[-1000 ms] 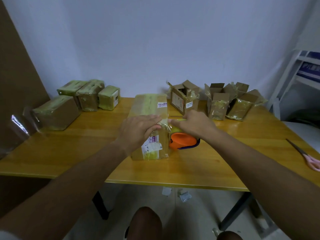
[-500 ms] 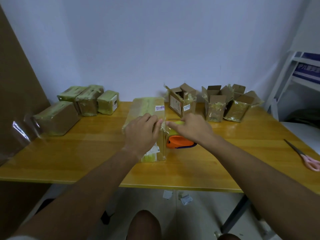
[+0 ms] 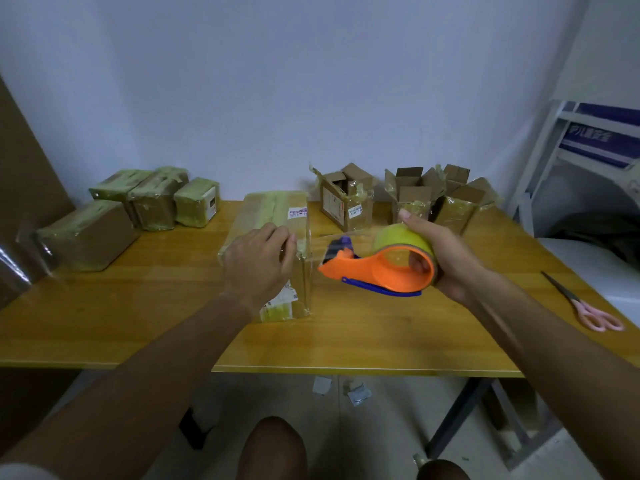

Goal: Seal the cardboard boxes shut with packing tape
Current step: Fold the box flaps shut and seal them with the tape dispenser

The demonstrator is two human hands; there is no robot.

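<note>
The long taped cardboard box (image 3: 273, 233) lies in the middle of the wooden table (image 3: 346, 337), one end toward the person and the other toward the wall. The left hand (image 3: 258, 265) rests on top of that box near its right edge, palm down, fingers bent and pressing on the tape there; the forearm reaches in from the lower left. Just right of the box, lifted off the table, the right hand (image 3: 440, 258) grips the orange tape dispenser (image 3: 377, 270), fingers through the ring and thumb over the yellowish tape roll (image 3: 401, 237). The dispenser's blade end points at the box, and a clear strip of tape (image 3: 313, 252) stretches from it to the box's right side. Behind the box on the right stand three open cardboard boxes (image 3: 408, 199), flaps up. Left of it sit four sealed boxes (image 3: 152, 202). Far right of the box, pink-handled scissors (image 3: 588, 306) lie near the table's edge.
</note>
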